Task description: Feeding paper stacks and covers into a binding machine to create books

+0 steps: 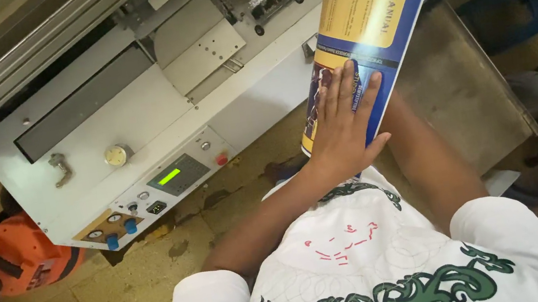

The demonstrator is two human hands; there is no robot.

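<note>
while the left hand lies flat, fingers spread, on the blue-yellow book in upper centre | right hand hidden under it, grip cannot tell | white machine at left

one blue-and-yellow book cover, one white machine, two blue knobs, one orange case

White sheet-metal machine cabinet fills upper left, tilted in view. Grey control panel with lit green display, 1 red button, 2 blue knobs on its lower edge. Worn beige concrete floor, cracked and stained. Dull steel tray table at right. Orange plastic housing lower left. Blue plastic stool upper right. Light is warm, dim.
</note>
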